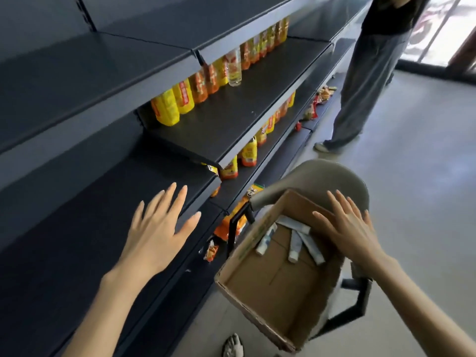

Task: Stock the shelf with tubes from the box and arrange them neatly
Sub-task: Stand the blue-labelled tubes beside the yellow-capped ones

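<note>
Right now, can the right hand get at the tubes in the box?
Probably yes: the open right hand hovers just above the tubes in the open-topped box, nothing between them.

Yellow bottles (166, 109) — grey chair (322, 173)

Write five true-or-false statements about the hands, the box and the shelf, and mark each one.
1. The box sits on a chair. True.
2. The right hand grips a tube. False: its fingers are spread open above the box and hold nothing.
3. Several tubes lie in the box. True.
4. The left hand is clenched in a fist. False: its fingers are straight and spread, over the shelf.
5. Yellow and orange bottles stand further along the shelving. True.
</note>
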`<state>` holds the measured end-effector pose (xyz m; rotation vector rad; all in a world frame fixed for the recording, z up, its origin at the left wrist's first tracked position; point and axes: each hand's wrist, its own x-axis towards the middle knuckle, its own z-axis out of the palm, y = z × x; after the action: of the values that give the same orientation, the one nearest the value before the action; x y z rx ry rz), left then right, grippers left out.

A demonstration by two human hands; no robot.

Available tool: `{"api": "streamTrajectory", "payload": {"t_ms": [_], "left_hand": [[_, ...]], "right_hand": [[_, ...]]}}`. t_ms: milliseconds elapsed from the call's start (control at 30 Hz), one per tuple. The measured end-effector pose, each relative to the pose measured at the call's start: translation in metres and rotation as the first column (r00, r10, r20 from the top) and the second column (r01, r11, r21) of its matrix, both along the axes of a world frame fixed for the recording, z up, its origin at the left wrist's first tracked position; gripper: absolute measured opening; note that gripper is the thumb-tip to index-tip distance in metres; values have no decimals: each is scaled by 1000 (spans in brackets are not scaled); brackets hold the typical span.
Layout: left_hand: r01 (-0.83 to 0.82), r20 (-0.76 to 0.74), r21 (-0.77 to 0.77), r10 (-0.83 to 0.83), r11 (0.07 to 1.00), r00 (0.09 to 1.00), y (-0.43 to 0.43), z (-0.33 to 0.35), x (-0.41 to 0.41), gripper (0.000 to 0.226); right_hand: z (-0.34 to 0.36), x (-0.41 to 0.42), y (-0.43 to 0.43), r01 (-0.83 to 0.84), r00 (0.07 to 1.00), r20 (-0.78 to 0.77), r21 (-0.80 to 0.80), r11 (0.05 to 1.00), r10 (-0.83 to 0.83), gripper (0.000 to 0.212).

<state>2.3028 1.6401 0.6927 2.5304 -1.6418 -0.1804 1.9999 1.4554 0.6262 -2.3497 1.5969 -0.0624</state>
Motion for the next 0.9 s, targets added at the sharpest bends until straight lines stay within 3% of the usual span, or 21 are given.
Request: {"api": "streamTrajectory", "payload": {"t_ms": [333,700,900], "left_hand": [[235,-153,190,-208,953,966,-93,-76,13,82],[358,-255,329,-282,874,925,-134,-183,-4,84],[402,-251,342,-330,849,910,-153,-226,-9,81]], "right_hand": [[-86,7,-2,257,966,-34,160,953,-255,72],[-206,56,-21,266,959,-14,400,877,-285,68],[-294,88,-43,301,886,75,659,689,-458,66]]}}
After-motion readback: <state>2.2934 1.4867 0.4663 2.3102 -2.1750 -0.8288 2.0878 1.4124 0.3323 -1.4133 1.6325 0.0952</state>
